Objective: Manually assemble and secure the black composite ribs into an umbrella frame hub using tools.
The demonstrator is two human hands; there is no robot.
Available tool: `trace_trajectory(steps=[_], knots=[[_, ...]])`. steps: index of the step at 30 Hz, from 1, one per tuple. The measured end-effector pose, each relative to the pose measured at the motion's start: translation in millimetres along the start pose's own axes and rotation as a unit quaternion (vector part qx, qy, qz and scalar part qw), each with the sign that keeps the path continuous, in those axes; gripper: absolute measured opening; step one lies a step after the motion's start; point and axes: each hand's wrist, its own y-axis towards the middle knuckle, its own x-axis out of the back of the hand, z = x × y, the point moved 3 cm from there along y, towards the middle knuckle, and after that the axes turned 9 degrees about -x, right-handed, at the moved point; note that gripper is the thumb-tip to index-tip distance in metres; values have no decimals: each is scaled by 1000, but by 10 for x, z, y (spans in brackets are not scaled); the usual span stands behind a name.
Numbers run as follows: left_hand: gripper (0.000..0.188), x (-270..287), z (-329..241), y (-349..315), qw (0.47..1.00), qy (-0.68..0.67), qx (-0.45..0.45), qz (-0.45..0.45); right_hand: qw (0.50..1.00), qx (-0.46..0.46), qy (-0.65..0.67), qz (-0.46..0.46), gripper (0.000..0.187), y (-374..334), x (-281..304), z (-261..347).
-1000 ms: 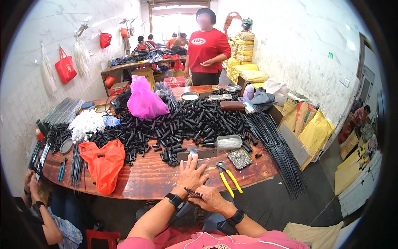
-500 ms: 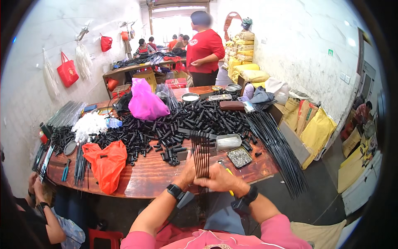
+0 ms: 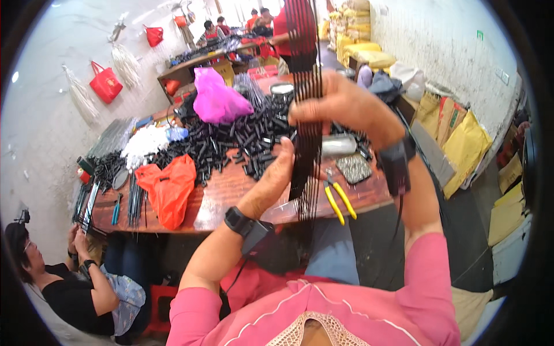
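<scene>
Head view: yellow packages (image 3: pixel 468 144) line right wall; red bag (image 3: pixel 105 83) hangs left.

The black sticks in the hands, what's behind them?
Behind the black sticks held by both hands: a pile of black tubes, a silver tin, the table. More stays hidden.

Both forearms rose from pink sleeves, each wrist banded in black. The right hand (image 3: pixel 340 106) was raised high, fingers closed in a grip. The left hand (image 3: pixel 276 181) sat lower, palm turned inward, fingers curled toward the right.
</scene>
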Motion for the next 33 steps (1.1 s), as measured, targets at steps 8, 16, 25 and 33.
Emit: trace_trajectory(steps=[8, 16, 25, 33], knots=[[26, -75, -55, -647, 997, -17, 40, -63, 998, 39, 7, 46, 35, 454, -285, -218], [23, 499, -181, -838, 970, -84, -24, -227, 996, -67, 42, -40, 35, 81, -602, -401], [22, 718, -356, -1159, 844, -316, -155, -404, 987, -100, 77, 100, 24, -801, -1532, -1766], [19, 365, -4, -1231, 777, -356, -197, -480, 921, 8, 389, 24, 61, -542, -2611, -1217]])
